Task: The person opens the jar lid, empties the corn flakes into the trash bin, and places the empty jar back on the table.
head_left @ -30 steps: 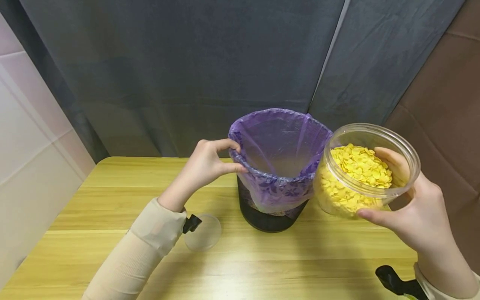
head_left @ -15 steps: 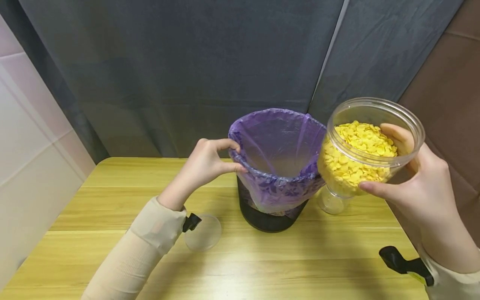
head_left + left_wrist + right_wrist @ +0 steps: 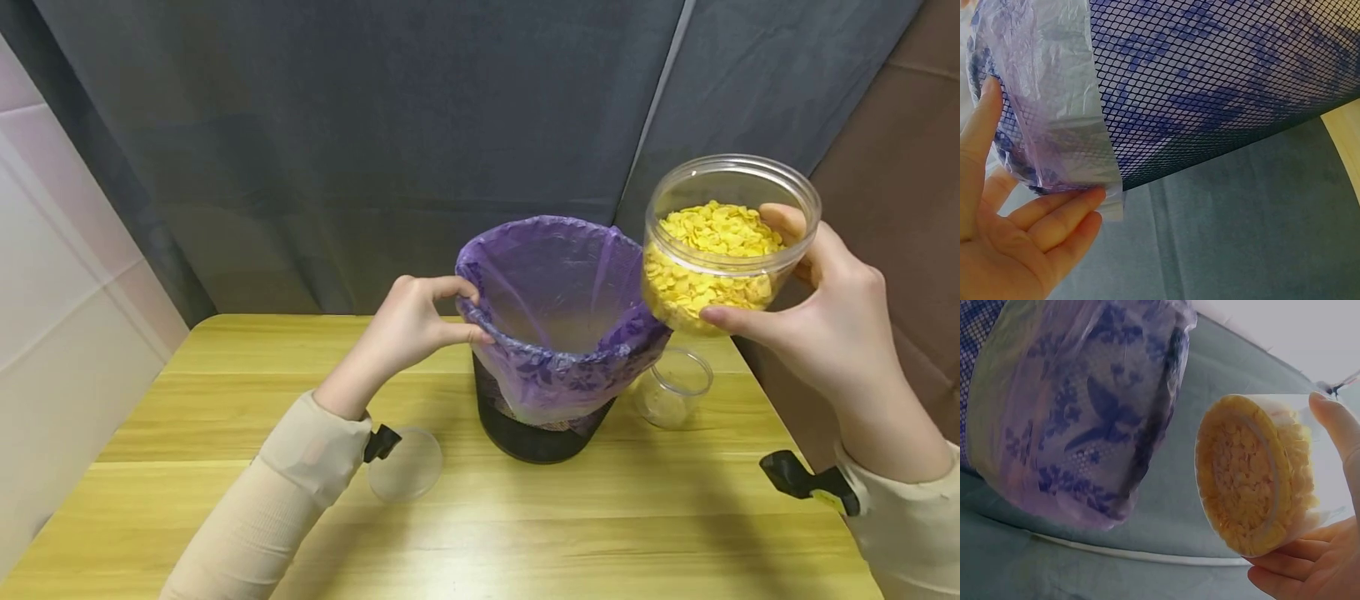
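My right hand [image 3: 832,308] grips a clear plastic jar [image 3: 733,242] that has no lid on and is partly filled with yellow flakes [image 3: 720,229]. The jar is in the air, to the right of a black mesh wastebasket [image 3: 547,442] and above its rim. A purple floral bag [image 3: 570,387] lines the basket and folds over the rim. On the basket's left side my left hand [image 3: 412,325] holds the lined rim between thumb and fingers. The left wrist view shows these fingers [image 3: 1063,219] against the bag's fold, and the right wrist view shows the jar's base [image 3: 1244,478].
A smaller clear container [image 3: 672,392] stands on the wooden table [image 3: 600,525], right of the basket. Near my left cuff a clear round lid [image 3: 412,471] lies flat. A grey curtain [image 3: 375,150] hangs behind the table.
My right hand has lifted the jar of flakes upward, lately also slightly left. The small clear container behind it has come into sight. My left hand keeps its place on the rim.
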Available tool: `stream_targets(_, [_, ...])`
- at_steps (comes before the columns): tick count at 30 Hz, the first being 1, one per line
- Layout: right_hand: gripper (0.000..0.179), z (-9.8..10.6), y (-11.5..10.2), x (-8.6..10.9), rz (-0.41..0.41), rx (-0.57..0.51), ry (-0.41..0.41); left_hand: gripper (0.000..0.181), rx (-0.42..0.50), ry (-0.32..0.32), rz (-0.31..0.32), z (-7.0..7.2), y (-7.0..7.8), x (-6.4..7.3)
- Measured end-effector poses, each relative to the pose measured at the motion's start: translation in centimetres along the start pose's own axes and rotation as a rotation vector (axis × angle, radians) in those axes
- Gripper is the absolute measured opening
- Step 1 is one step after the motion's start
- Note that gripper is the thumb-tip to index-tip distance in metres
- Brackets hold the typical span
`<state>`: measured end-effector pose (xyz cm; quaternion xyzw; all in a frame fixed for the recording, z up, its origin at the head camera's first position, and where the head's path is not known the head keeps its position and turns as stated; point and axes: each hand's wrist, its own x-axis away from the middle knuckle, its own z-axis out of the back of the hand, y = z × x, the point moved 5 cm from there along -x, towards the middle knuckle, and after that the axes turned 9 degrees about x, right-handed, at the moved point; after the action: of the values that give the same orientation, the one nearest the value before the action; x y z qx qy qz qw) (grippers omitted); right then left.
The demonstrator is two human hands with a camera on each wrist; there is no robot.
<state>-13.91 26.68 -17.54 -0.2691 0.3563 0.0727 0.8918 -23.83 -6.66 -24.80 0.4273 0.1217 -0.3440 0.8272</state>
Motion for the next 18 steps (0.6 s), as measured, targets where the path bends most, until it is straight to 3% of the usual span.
stream_targets(6, [0.090,-0.1,0.7,-0.7,0.001,-0.004,0.035,0.035,-0.003,0.001,-0.004,0.0,-0.1,0.0])
stream_targets(18, [0.091,-0.5,2.5,-2.2,-0.058,0.110,0.041,0.035,-0.004,0.001,-0.024,0.0,-0.2,-0.1])
